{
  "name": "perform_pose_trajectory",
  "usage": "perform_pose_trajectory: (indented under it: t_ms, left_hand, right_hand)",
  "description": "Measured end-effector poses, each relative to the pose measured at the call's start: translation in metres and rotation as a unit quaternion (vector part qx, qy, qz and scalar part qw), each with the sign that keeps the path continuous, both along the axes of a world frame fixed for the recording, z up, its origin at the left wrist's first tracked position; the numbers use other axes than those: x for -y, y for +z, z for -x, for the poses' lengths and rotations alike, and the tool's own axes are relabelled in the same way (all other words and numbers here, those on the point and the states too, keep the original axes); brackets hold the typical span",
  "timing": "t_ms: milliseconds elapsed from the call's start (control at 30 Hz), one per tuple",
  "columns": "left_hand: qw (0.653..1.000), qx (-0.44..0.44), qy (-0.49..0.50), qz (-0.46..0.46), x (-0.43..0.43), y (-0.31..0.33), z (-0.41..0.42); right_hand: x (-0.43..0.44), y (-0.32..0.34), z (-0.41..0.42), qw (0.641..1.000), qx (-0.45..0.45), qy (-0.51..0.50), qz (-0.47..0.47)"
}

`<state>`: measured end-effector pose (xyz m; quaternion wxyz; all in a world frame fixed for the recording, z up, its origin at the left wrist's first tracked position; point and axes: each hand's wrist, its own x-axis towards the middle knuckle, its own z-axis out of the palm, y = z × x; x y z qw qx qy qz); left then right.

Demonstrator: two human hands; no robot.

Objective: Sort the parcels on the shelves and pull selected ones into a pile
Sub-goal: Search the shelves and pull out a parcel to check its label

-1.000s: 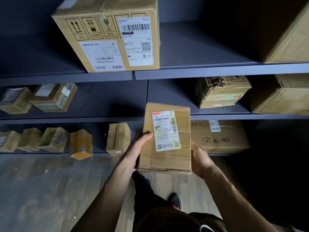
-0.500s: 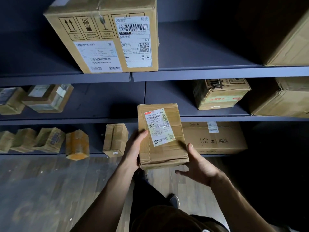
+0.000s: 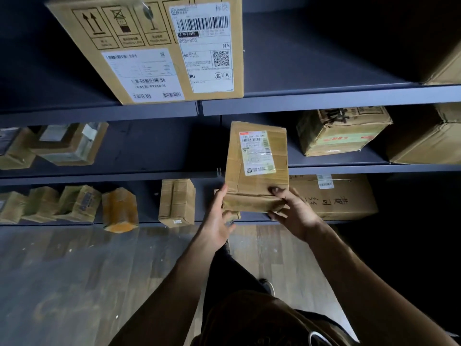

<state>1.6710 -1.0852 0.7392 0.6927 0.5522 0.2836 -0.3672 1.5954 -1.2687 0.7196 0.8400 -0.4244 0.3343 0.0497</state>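
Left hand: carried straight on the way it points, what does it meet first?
The labelled parcel: the left hand points up along its lower-left edge and seems to touch it. Behind that, likely the shelf edge; depth unclear.
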Motion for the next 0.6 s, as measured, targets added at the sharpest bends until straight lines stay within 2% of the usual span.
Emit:
perform_pose_trajectory:
  t_ms: [67,267,333,500,600]
  left_hand:
    - [0.999,-0.024,0.028,0.021,0.006,-0.007,-0.007]
    - [0.992,-0.058,0.112,-0.016,0.027,-0.019,-0.042]
    - [0.99,-0.063,0.121,-0.023,0.031,-0.019,-0.054]
    - [0.99,-0.067,0.121,-0.012,0.037,-0.015,-0.086]
    - [0.991,-0.058,0.119,-0.007,0.039,-0.014,-0.107]
  right_hand:
    - [0.002,0.002,-0.014,1.0,-0.022,-0.006,0.016]
    - [0.008,0.001,-0.05,0.998,-0.041,-0.008,0.038]
    - [0.008,0.001,-0.065,0.998,-0.044,0.016,0.052]
    - [0.013,0.006,-0.095,0.979,-0.082,0.087,0.166]
    - [0.016,0.009,-0.113,0.973,-0.094,0.091,0.189]
